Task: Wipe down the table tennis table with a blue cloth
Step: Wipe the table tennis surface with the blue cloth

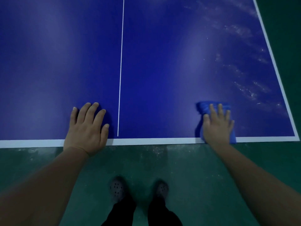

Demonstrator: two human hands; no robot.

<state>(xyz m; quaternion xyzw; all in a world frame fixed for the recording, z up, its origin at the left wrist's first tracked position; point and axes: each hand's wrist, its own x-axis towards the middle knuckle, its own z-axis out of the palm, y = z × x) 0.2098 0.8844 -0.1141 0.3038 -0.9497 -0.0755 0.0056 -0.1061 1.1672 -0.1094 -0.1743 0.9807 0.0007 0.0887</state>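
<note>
At the near edge of the blue worktop (162,70), the right hand (217,126) presses flat on the cloth (205,107), fingers straight and spread, not curled round it. The cloth is bunched under the palm near the right corner, its near end lying over the white border (146,141) at the edge. The left hand (88,128) rests flat on the worktop, fingers straight, grasping nothing, just left of the white centre line (120,70), its heel over the border. The hands are well apart. Pale streaks (244,88) mark the surface beyond the cloth, along the right side. Below the edge lies a green floor (187,168) with faint pale smudges, and two perforated shoes (116,189) show beneath dark trouser legs (162,214).
</note>
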